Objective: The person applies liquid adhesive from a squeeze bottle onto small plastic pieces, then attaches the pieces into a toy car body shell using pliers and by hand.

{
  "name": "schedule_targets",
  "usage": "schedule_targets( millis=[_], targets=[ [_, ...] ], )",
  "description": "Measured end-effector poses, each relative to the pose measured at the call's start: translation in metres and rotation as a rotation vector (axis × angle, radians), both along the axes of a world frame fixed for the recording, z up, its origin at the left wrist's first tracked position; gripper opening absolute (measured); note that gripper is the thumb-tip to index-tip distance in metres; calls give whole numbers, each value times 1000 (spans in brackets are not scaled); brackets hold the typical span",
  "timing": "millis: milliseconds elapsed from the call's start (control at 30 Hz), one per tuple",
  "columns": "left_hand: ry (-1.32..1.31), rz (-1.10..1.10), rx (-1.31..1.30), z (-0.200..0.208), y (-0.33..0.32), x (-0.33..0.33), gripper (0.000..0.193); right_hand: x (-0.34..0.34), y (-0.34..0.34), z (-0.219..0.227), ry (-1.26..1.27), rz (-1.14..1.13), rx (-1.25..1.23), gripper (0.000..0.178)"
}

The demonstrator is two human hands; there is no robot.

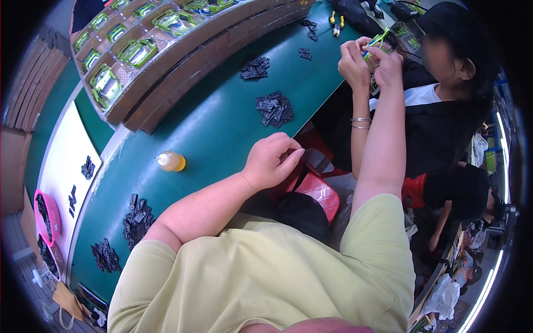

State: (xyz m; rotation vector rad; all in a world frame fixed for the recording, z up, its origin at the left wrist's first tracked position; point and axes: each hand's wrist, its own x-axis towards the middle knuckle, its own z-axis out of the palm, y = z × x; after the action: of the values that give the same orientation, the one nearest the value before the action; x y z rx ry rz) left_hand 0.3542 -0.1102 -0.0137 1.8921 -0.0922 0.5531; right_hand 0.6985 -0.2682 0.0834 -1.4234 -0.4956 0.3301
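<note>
My right hand (387,65) is stretched out to the far right, its fingers closed on a bright green plastic piece (380,38) with a bit of blue. A co-worker's hand (354,62) with bracelets on the wrist is at the same piece, right beside mine. My left hand (273,159) hovers by the near edge of the green table (211,133), fingers curled in and thumb alongside; nothing shows in it. Closest to it on the tabletop lies a pile of flat black parts (274,108). Another black pile (255,67) sits farther back.
A stacked cardboard tray (166,72) of green framed pieces fills the back left. A small bottle of yellow liquid (171,161) stands on the table. More black parts (137,219) lie near left. Yellow-handled pliers (336,25) rest far right; a red stool (319,194) stands below the edge.
</note>
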Motion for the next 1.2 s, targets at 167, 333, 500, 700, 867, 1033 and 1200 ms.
schedule_targets(
  millis=[167, 333, 500, 700, 867, 1033, 1200],
  targets=[
    [14, 117, -416, 11, 1, 4, 17, -117, 21, 59, -253, 148, -181, 61],
    [33, -150, -1016, 51, 19, -6, 35, -201, 47, 38, -400, 628, -695, 67],
    [206, -149, -1262, 40, 22, -26, 25, -221, 58, 8, -280, 701, -584, 53],
    [393, -138, -1177, 37, 40, -42, 28, -241, 66, 21, -554, 638, -748, 50],
    [428, -427, -1317, 39, 48, -51, 35, -249, 72, 37, -850, 758, -759, 47],
    [441, -314, -1080, 46, 51, -47, 33, -253, 81, 57, -1014, 771, -870, 48],
    [188, -221, -1104, 42, 57, -53, 29, -261, 86, 62, -1538, 325, -503, 37]
  ],
)
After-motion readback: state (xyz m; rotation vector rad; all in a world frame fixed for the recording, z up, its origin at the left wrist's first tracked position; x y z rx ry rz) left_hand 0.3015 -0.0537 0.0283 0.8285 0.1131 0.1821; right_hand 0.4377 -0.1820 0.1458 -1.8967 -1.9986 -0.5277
